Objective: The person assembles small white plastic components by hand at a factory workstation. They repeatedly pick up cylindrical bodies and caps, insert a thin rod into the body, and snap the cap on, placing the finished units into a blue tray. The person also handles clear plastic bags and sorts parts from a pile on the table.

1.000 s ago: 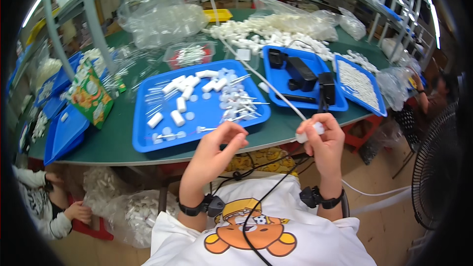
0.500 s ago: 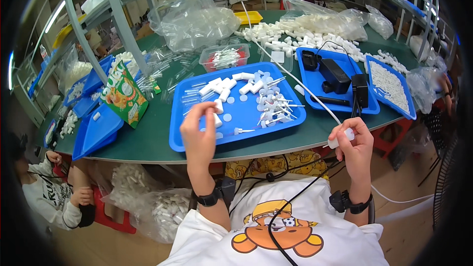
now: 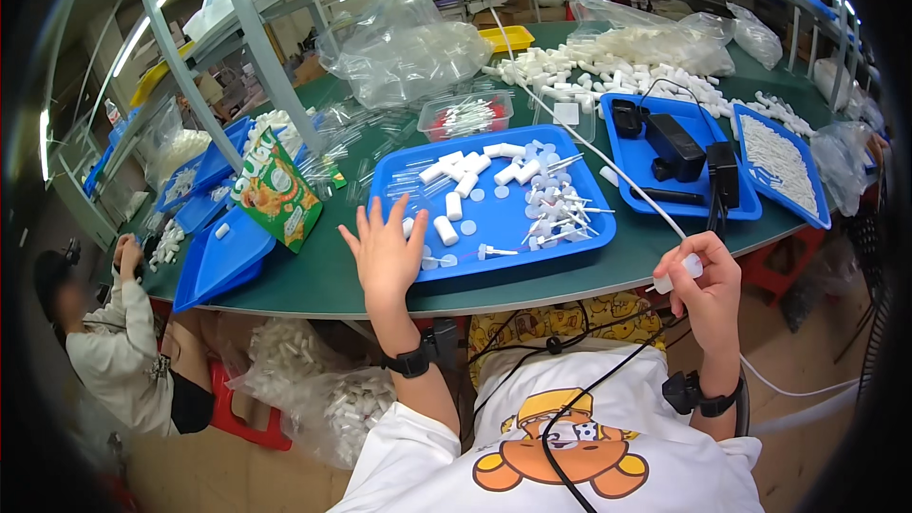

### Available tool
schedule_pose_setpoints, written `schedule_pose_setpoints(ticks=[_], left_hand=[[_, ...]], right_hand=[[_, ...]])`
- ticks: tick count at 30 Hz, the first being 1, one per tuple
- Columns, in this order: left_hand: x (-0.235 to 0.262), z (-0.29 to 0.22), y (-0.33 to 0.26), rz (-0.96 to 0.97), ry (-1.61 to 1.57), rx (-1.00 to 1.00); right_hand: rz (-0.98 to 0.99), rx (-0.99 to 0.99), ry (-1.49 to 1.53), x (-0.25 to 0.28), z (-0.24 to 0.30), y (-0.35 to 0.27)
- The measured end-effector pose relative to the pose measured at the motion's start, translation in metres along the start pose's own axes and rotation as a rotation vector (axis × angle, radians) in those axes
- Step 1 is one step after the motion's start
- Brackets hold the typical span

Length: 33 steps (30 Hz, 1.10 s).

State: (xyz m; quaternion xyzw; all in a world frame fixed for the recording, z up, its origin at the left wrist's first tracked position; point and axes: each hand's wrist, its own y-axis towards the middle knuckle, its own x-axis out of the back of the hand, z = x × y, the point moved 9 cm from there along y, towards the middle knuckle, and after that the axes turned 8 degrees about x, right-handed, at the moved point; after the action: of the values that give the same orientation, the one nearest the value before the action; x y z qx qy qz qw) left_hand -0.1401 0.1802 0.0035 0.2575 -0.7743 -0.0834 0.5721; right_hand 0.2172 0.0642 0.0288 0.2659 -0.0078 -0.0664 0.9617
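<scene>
My left hand (image 3: 388, 252) has its fingers spread, over the near left corner of a blue tray (image 3: 418, 147), holding nothing. Close to its fingertips are white plastic cylinders (image 3: 446, 231). My right hand (image 3: 708, 287), beyond the tray's right side at the table edge, pinches a small translucent white plastic piece (image 3: 686, 271). A thin white cord (image 3: 608, 160) slants down to this hand; whether the fingers touch it I cannot tell. Inside the tray are also clear tubes (image 3: 404, 179), round translucent discs (image 3: 468, 227) and a heap of thin white sticks with translucent caps (image 3: 567, 214).
To the right stand a blue tray with black adapters (image 3: 673, 147) and one of small white pieces (image 3: 774, 160). Behind are a clear box (image 3: 465, 116), white cylinders (image 3: 617, 71) and plastic bags (image 3: 394, 43). A green snack bag (image 3: 277, 192) and a seated person (image 3: 119, 342) are at left.
My left hand has spread its fingers and pulled back toward the tray's left edge. The right hand keeps its pinch. The whole view has swung slightly left. The other person's hands have come together.
</scene>
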Motion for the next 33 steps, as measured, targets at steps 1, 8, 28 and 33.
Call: schedule_pose_setpoints(ticks=[1,8,28,33], left_hand=[[-0.002,0.0,0.001,0.028,0.005,0.001],[0.001,0.0,0.0,0.064,0.008,0.024],[0.077,-0.047,-0.038,-0.172,-0.75,-0.355],[0.057,-0.111,-0.094,0.549,-1.387,-0.436]], right_hand=[[-0.001,0.0,0.001,0.0,0.0,0.0],[-0.001,-0.011,-0.018,-0.001,-0.002,-0.001],[0.007,0.245,-0.039,-0.001,0.029,-0.01],[0.076,0.48,0.04,-0.006,0.053,-0.02]])
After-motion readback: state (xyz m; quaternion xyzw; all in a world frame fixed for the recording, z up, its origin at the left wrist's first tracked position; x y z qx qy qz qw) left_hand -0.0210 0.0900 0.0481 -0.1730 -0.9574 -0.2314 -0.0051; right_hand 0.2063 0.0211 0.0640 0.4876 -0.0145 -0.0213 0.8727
